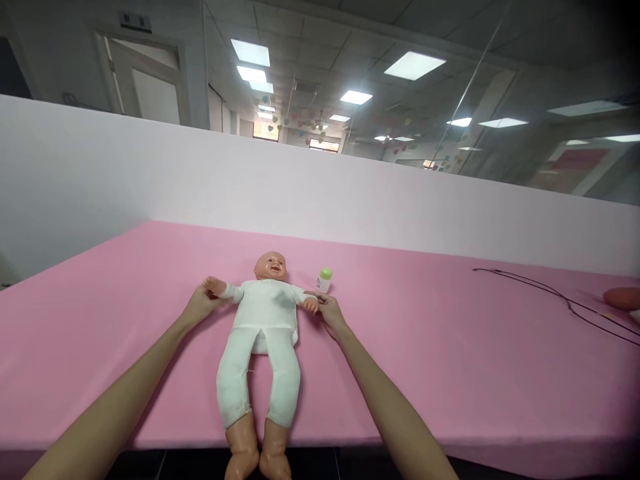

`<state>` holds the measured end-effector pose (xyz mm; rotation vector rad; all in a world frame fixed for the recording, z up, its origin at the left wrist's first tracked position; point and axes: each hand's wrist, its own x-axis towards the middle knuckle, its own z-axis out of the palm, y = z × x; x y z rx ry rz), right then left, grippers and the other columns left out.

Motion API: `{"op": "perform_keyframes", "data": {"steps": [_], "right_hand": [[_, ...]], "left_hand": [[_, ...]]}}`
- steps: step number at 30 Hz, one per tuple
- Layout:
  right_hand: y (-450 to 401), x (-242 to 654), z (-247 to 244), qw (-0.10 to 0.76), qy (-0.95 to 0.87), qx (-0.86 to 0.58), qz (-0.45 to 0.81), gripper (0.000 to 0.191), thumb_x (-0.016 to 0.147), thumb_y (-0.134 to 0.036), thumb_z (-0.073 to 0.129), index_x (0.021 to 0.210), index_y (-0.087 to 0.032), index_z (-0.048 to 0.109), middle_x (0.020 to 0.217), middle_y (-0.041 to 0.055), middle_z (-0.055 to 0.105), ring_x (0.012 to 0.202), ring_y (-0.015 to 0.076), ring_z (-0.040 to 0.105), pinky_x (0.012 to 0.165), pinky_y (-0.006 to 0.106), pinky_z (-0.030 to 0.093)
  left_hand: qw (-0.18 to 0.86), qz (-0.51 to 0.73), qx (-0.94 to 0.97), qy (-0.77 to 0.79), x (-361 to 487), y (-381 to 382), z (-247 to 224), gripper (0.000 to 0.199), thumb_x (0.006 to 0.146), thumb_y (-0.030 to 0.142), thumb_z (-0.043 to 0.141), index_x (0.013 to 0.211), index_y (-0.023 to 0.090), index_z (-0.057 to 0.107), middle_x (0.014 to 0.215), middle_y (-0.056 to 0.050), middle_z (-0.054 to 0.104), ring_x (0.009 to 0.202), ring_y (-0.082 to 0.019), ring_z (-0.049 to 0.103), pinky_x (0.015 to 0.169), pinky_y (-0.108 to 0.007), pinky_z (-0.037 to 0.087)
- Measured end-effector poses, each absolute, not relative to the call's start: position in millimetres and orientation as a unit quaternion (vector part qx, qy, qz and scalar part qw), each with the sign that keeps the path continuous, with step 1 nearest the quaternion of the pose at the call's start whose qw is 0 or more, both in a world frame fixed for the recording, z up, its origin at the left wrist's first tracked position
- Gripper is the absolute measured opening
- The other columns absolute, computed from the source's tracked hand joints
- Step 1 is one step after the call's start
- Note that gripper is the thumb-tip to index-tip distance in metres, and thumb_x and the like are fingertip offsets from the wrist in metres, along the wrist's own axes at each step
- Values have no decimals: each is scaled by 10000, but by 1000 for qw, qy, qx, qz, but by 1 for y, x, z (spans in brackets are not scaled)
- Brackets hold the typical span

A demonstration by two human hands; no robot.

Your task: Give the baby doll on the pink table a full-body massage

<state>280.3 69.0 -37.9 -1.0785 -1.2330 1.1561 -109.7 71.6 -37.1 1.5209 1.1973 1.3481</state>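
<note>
A baby doll (265,307) in a white top and trousers lies on its back, its bare feet over the front edge of the pink-covered table (425,360). My left hand (200,303) is closed on the doll's forearm and hand at the left. At the other side my right hand (330,313) grips the doll's other forearm near the wrist, fingers on top of the sleeve. Both doll arms are stretched out sideways. Just beyond my right hand stands a small white bottle (324,281) with a green cap.
A black cable (550,290) runs over the right part of the table toward an orange-brown rounded object (623,298) at the edge of view. Behind the table rises a low white wall (320,193) with glass above it.
</note>
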Motion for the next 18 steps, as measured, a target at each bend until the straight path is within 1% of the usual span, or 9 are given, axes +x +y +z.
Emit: {"op": "perform_keyframes", "data": {"steps": [2, 4, 7, 9, 11, 13, 15, 17, 18], "right_hand": [[67, 282, -37, 558, -497, -463, 477, 389, 655, -288, 773, 1030, -189, 802, 812, 16, 746, 586, 126, 552, 505, 253, 413], [65, 283, -36, 577, -485, -460, 470, 449, 647, -309, 840, 1072, -197, 751, 732, -20, 682, 524, 106, 475, 455, 247, 343], [62, 285, -34, 604, -461, -446, 474, 466, 654, -381, 893, 1036, -216, 684, 728, -23, 655, 535, 115, 487, 468, 257, 372], [62, 287, -33, 611, -435, -452, 483, 440, 674, -443, 885, 981, -230, 652, 734, -7, 660, 566, 139, 535, 485, 272, 408], [63, 290, -32, 621, -404, -472, 479, 413, 732, -533, 830, 945, -244, 625, 721, 9, 657, 594, 171, 582, 490, 288, 432], [65, 298, -32, 633, -368, -502, 461, 415, 783, -616, 759, 903, -255, 593, 672, 6, 629, 568, 179, 576, 464, 293, 416], [67, 308, -34, 635, -348, -537, 433, 434, 787, -641, 746, 839, -255, 555, 611, -17, 575, 500, 154, 508, 429, 284, 364], [69, 319, -38, 617, -369, -569, 399, 451, 762, -622, 776, 781, -254, 516, 559, -47, 511, 447, 122, 415, 413, 273, 300], [69, 325, -40, 603, -396, -578, 381, 449, 756, -610, 781, 768, -252, 509, 547, -56, 491, 438, 114, 387, 416, 271, 283]], "left_hand": [[372, 592, 513, 499, -108, 74, -40, 667, 627, 419, 932, 1190, 149, 698, 1078, -129, 760, 1006, -309, 727, 843, -381, 603], [360, 644, 443, 509, -110, 77, -43, 830, 658, 399, 924, 1372, 167, 569, 1199, -138, 717, 1059, -278, 721, 841, -344, 613], [339, 667, 378, 545, -117, 78, -48, 918, 768, 435, 850, 1529, 208, 390, 1393, -168, 619, 1151, -259, 697, 868, -334, 613], [295, 635, 388, 600, -122, 76, -51, 901, 822, 490, 801, 1556, 207, 363, 1469, -182, 573, 1226, -279, 660, 956, -377, 585], [222, 568, 435, 662, -127, 73, -50, 837, 855, 545, 753, 1525, 169, 422, 1454, -204, 591, 1273, -330, 623, 1046, -453, 525], [144, 476, 482, 722, -130, 70, -48, 730, 891, 606, 671, 1426, 127, 536, 1344, -233, 656, 1269, -409, 596, 1073, -557, 461], [79, 386, 501, 770, -132, 68, -46, 663, 924, 658, 565, 1277, 103, 643, 1242, -269, 683, 1246, -479, 564, 1038, -630, 423], [41, 320, 506, 800, -134, 67, -46, 673, 939, 691, 482, 1148, 91, 706, 1209, -303, 669, 1226, -510, 537, 1006, -645, 405], [33, 301, 508, 807, -134, 66, -46, 690, 944, 696, 455, 1118, 84, 723, 1223, -316, 653, 1227, -512, 525, 1003, -638, 400]]}}
